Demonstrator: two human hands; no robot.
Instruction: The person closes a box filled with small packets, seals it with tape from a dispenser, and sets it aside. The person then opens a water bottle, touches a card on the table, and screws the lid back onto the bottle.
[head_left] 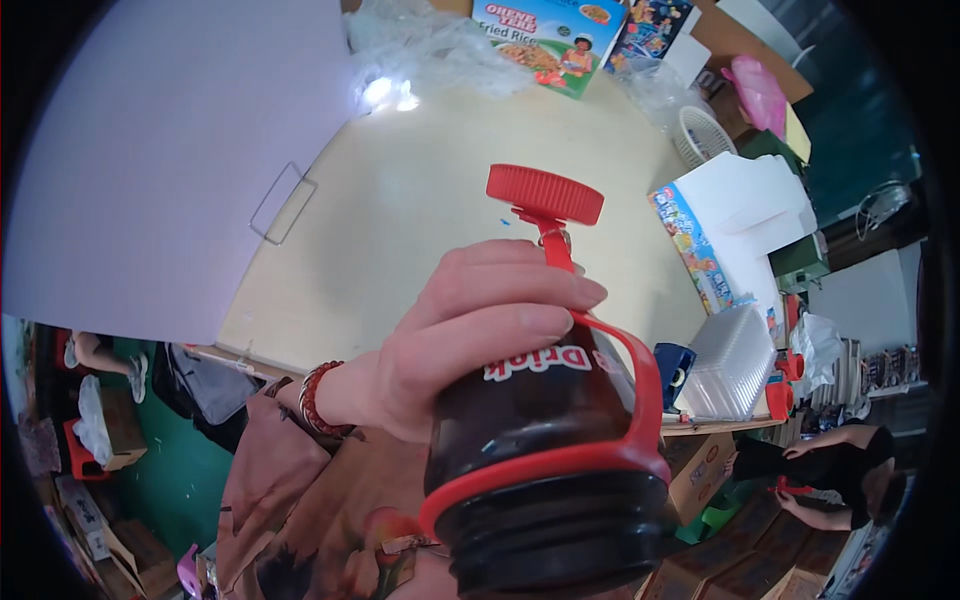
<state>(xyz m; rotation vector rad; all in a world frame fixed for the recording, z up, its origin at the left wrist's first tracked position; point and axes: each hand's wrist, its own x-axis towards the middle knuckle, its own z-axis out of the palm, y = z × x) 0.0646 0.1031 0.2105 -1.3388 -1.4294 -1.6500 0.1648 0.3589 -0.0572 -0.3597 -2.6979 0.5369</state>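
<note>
My left hand (455, 335), with a braided red bracelet (318, 398) at the wrist, is closed around a dark, see-through drink bottle (520, 420). Its fingers wrap over the bottle's side, by a red carrying strap (650, 400). The bottle's wide black threaded neck (560, 530) points down toward me, ringed by the red band. A ribbed red screw cap (546, 194) is off the neck and sticks up past my fingers on its red tether. Some bare skin (432, 578) shows beside the neck at the lower edge; whether it is my right hand is unclear.
A pale table (400, 180) lies beyond the bottle. On it are crumpled clear plastic (430, 45), a blue food box (550, 40), an opened white carton (735, 215) and a clear plastic tray (735, 360). Another person (830, 465) is at the right.
</note>
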